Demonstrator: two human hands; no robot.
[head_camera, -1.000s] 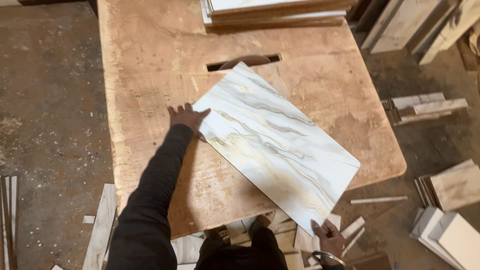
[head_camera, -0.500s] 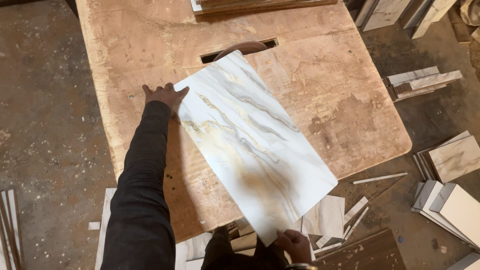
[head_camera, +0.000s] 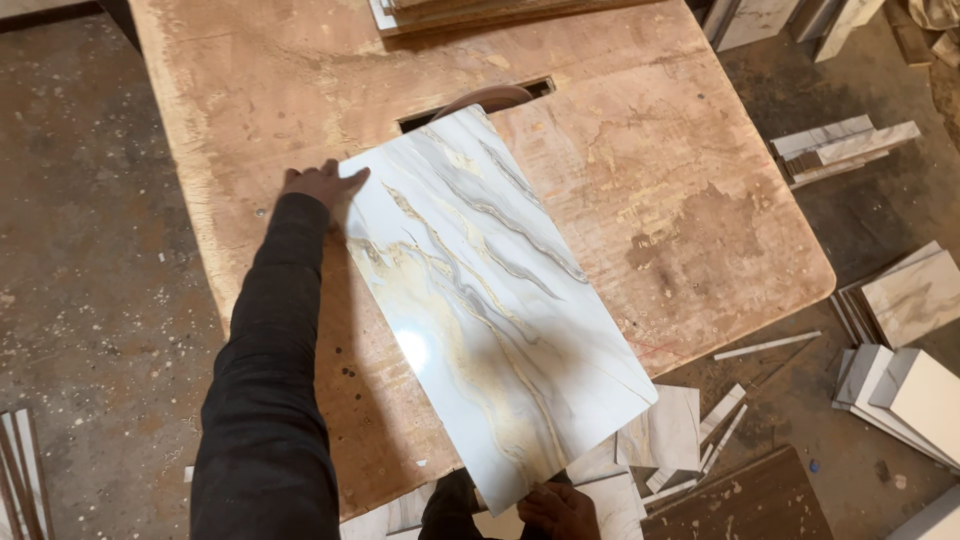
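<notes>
1. Head view: we see the wooden worktable (head_camera: 300, 110) filling most of the frame, dusty and stained, with a long slot (head_camera: 470, 100) cut through its top.
2. On it lies the marble-patterned tile (head_camera: 490, 290), white with grey and gold veins, set at a slant; its far end reaches the slot and its near corner hangs over the table's front edge.
3. Our left hand (head_camera: 320, 185) lies flat on the table at the tile's far-left corner, fingers together and touching its edge.
4. Our right hand (head_camera: 560, 510) grips the tile's overhanging near corner from below, fingers curled.
5. Smaller tile offcuts (head_camera: 840, 150) lie scattered on the floor to the right.
</notes>
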